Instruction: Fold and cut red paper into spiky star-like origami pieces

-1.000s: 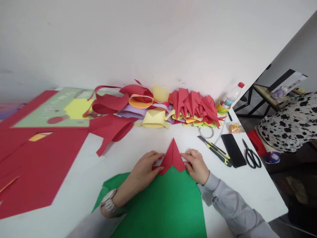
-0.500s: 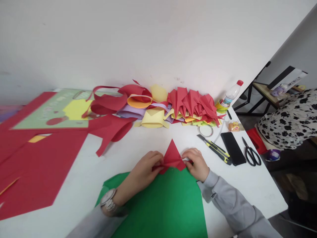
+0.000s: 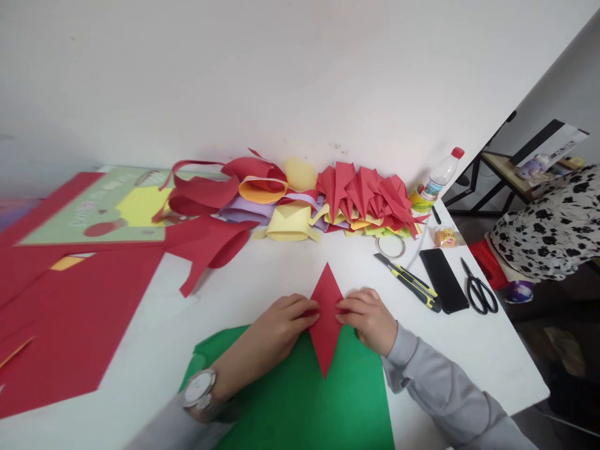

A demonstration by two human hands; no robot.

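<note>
The left hand and the right hand each pinch one side corner of a folded red paper between thumb and fingers. The paper sits between the two hands as a diamond, its far tip over the white table and its near tip over a green sheet that spreads below both hands. Beyond the hands lies a row of folded red pieces. Right of the right hand are a cutter, a phone and scissors; well left of the left hand lies a large red sheet.
</note>
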